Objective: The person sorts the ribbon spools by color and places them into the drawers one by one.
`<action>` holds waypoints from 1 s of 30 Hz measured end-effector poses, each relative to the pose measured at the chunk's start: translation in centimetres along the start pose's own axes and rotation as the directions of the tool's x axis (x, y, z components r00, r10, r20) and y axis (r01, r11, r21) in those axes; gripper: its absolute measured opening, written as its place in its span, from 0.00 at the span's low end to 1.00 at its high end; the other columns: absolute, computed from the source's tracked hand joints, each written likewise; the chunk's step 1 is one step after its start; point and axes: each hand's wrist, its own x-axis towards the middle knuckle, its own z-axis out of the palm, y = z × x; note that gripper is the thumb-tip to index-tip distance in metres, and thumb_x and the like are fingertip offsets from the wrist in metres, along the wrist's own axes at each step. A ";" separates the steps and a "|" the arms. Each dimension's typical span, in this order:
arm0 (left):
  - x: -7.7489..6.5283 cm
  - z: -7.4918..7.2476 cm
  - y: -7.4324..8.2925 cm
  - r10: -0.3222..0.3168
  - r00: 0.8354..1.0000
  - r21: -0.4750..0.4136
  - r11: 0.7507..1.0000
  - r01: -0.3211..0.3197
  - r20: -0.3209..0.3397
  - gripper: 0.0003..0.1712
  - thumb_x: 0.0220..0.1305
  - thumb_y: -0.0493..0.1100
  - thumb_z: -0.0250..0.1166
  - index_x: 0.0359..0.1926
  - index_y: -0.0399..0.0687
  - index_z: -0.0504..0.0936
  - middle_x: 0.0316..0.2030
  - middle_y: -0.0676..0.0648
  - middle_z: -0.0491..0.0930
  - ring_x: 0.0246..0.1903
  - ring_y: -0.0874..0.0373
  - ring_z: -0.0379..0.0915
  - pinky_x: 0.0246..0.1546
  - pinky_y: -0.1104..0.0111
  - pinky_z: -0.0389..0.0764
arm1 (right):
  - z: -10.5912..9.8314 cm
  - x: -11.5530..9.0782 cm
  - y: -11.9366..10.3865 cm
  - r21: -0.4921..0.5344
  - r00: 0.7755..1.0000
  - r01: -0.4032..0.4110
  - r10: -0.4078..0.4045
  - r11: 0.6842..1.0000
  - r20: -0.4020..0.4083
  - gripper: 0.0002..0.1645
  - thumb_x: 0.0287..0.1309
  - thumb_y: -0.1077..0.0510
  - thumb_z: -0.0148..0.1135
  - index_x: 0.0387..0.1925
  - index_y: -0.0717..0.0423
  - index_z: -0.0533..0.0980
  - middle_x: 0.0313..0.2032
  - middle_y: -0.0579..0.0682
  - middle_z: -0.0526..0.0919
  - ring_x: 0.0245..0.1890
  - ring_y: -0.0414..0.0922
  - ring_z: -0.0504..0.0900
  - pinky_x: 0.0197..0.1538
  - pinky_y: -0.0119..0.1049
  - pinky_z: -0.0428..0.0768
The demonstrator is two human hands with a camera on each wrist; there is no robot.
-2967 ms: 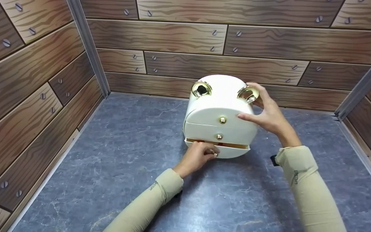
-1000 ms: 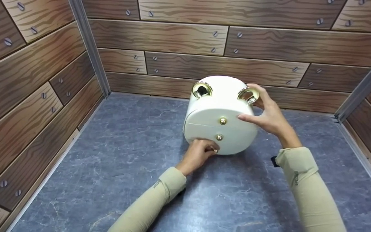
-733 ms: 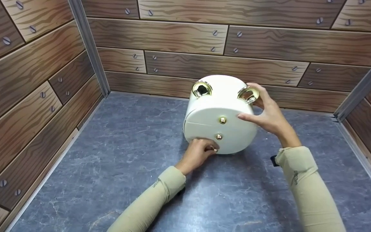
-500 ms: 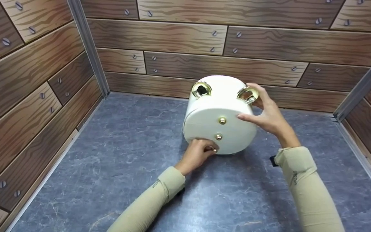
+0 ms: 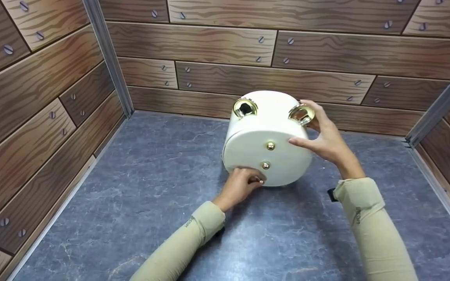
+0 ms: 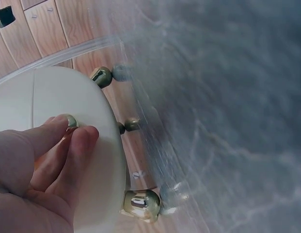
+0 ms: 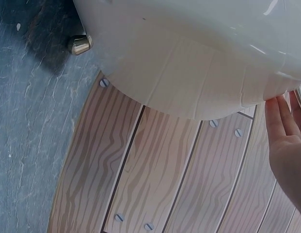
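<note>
A white rounded jewelry box [image 5: 248, 152] with small drawers stands on the tabletop, all its drawers flush with the front. Two gold rings sit like ears on its top: a left ring [image 5: 245, 108] and a right ring [image 5: 302, 114]. On the front show an upper gold knob [image 5: 270, 146] and a middle gold knob [image 5: 265, 165]. Low on the front, my left hand [image 5: 240, 186] pinches the bottom drawer's knob [image 6: 71, 121] between thumb and fingers. My right hand [image 5: 326, 141] grips the box's upper right side, thumb on the front and fingers behind the right ring.
The dark blue marbled tabletop [image 5: 158, 171] has wood-plank panels on its left, back and right. Grey corner posts [image 5: 108, 58] join the panels. Gold ball feet, including a near foot [image 6: 142, 205], hold the box off the tabletop.
Three seconds ago the bottom drawer stood slightly out; it has since slid back in, with my left hand moving along on its knob. Over the last second nothing visibly moves.
</note>
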 end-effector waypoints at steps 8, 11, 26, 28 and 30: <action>-0.1 0.0 -0.2 -0.024 1.000 0.005 1.000 0.024 0.010 0.07 0.61 0.37 0.75 0.41 0.48 0.92 0.40 0.53 0.91 0.41 0.63 0.89 0.47 0.80 0.83 | 0.2 0.1 0.2 0.013 1.000 0.015 -0.015 1.000 0.002 0.65 0.47 0.62 0.83 0.80 0.40 0.54 0.67 0.60 0.73 0.66 0.59 0.76 0.73 0.62 0.69; -0.2 0.0 -0.1 -0.029 1.000 -0.004 1.000 0.029 0.007 0.07 0.62 0.36 0.75 0.41 0.48 0.91 0.41 0.52 0.91 0.40 0.62 0.89 0.46 0.80 0.83 | 0.2 0.1 0.3 0.007 1.000 0.009 -0.009 1.000 0.002 0.65 0.48 0.61 0.83 0.80 0.38 0.54 0.67 0.60 0.73 0.66 0.59 0.75 0.73 0.62 0.69; -1.4 -2.5 0.8 0.028 0.981 0.102 0.994 -0.048 0.192 0.24 0.65 0.39 0.73 0.61 0.49 0.81 0.55 0.49 0.87 0.51 0.53 0.86 0.58 0.66 0.83 | 0.3 -0.4 0.5 0.020 0.999 0.033 -0.033 0.999 -0.001 0.68 0.56 0.61 0.77 0.83 0.33 0.42 0.80 0.57 0.57 0.73 0.61 0.69 0.77 0.59 0.65; -1.8 -3.8 0.9 0.053 0.978 0.085 0.994 -0.072 0.203 0.26 0.66 0.40 0.72 0.64 0.49 0.79 0.57 0.48 0.85 0.54 0.51 0.84 0.59 0.66 0.83 | 0.0 -0.8 0.4 -0.010 0.999 0.039 -0.039 0.999 -0.007 0.62 0.62 0.57 0.72 0.83 0.32 0.42 0.82 0.54 0.52 0.76 0.61 0.64 0.78 0.63 0.60; -2.2 -5.4 1.1 0.071 0.978 0.063 0.994 -0.085 0.197 0.27 0.67 0.41 0.71 0.66 0.49 0.78 0.59 0.48 0.84 0.55 0.51 0.83 0.60 0.66 0.82 | -0.5 -1.5 0.2 -0.075 0.998 0.052 -0.054 0.996 -0.027 0.54 0.69 0.54 0.65 0.83 0.31 0.43 0.82 0.54 0.53 0.76 0.62 0.62 0.77 0.69 0.56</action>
